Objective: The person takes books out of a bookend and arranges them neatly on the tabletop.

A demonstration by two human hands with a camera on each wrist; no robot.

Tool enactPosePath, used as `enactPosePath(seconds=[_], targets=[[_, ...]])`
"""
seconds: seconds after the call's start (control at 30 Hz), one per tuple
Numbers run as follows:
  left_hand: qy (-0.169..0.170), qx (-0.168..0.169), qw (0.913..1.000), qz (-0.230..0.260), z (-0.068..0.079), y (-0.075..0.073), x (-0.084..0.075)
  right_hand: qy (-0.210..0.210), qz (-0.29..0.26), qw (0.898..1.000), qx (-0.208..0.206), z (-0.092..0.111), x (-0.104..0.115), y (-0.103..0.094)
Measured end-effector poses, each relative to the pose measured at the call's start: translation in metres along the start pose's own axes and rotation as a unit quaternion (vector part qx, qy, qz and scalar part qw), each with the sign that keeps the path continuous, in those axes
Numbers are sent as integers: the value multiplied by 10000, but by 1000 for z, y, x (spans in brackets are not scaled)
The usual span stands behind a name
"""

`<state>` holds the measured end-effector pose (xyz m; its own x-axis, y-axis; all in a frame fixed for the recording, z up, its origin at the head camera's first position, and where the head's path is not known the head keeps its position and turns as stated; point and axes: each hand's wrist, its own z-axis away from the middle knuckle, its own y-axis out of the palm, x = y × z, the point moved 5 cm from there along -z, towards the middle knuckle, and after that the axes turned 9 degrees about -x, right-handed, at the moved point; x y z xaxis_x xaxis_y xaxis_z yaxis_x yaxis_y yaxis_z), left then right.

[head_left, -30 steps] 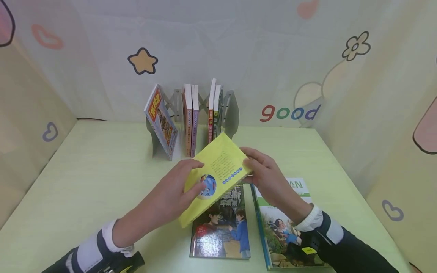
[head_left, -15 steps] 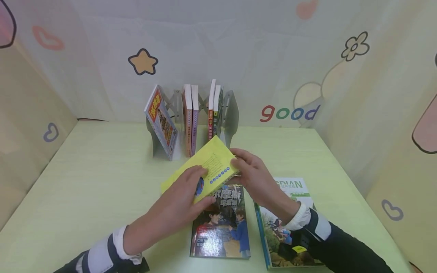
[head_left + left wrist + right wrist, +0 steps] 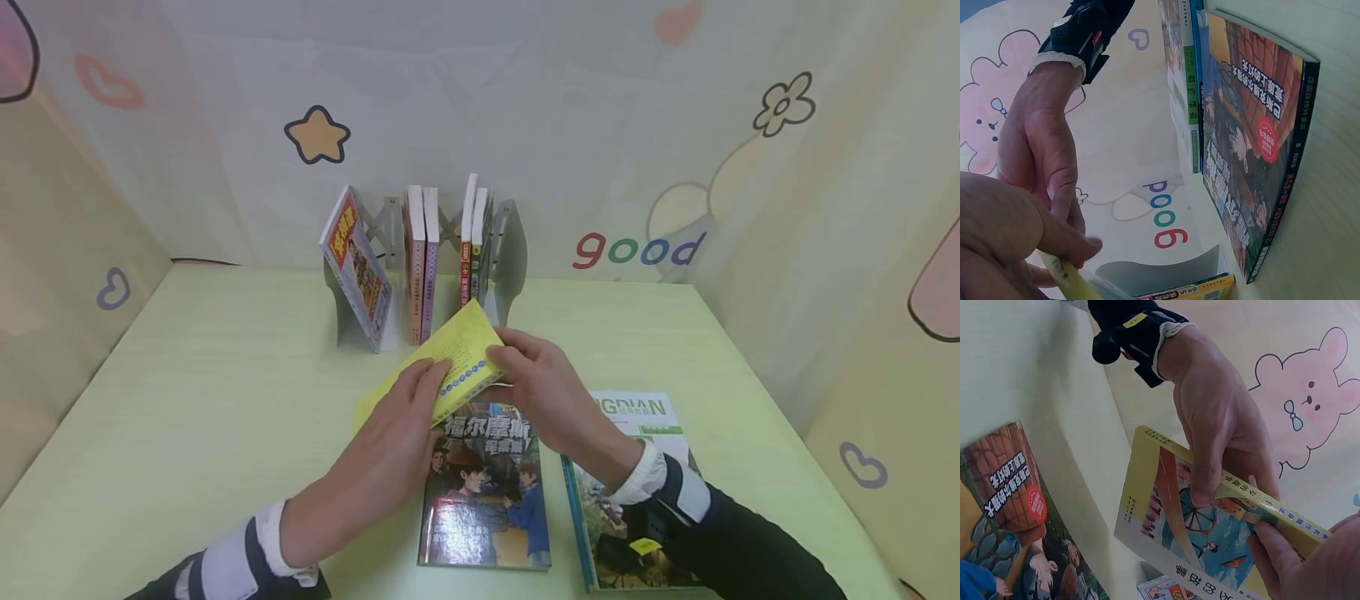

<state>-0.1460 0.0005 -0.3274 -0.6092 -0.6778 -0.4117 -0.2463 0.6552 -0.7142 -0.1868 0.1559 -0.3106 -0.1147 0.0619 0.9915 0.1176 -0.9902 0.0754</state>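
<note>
A yellow book (image 3: 431, 358) is held tilted above the table in both hands, its yellow back cover facing up in the head view. My left hand (image 3: 393, 425) grips it across the near-left side; the right wrist view shows the left thumb on the illustrated front cover (image 3: 1194, 519). At the book's right corner, my right hand (image 3: 551, 392) pinches it, thumb on top. Below lies a dark comic-style book (image 3: 487, 508) flat on the table, its upper edge partly behind my right hand. A green-and-white book (image 3: 660, 417) lies to the right, partly covered by my right forearm.
A grey metal bookend rack (image 3: 512, 258) stands at the back. Several books stand in it, including a leaning one (image 3: 358, 267) at its left and a pair of spines (image 3: 422, 275) in the middle. A printed curtain (image 3: 600, 125) encloses the pale table (image 3: 225, 400).
Both hands have drawn the yellow book leftward and tilted it, so less of its back cover shows. My left hand has shifted over its near edge. The table books have stayed put.
</note>
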Motion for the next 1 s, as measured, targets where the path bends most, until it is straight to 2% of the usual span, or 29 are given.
enactPosePath(seconds=[0.2,0.37,0.5,0.7,0.8,0.9,1.0], targets=[[266,-382,9988,-161,1,0,2,150,-40,9997,188,2,2,4],[248,-612,9970,-391,3,-3,8,147,-114,9991,373,4,7,7],[121,-661,9973,-292,0,-9,12,-41,-195,9986,487,3,12,9],[-333,-504,9982,46,-4,-18,21,-173,-29,9987,483,1,15,10],[-722,-380,9959,389,-4,-21,25,-356,186,9977,545,1,17,10],[-1119,-273,9894,880,-4,-26,29,-596,494,9957,502,0,20,8],[-1484,-200,9777,1471,-2,-31,35,-837,824,9925,343,-6,23,1]])
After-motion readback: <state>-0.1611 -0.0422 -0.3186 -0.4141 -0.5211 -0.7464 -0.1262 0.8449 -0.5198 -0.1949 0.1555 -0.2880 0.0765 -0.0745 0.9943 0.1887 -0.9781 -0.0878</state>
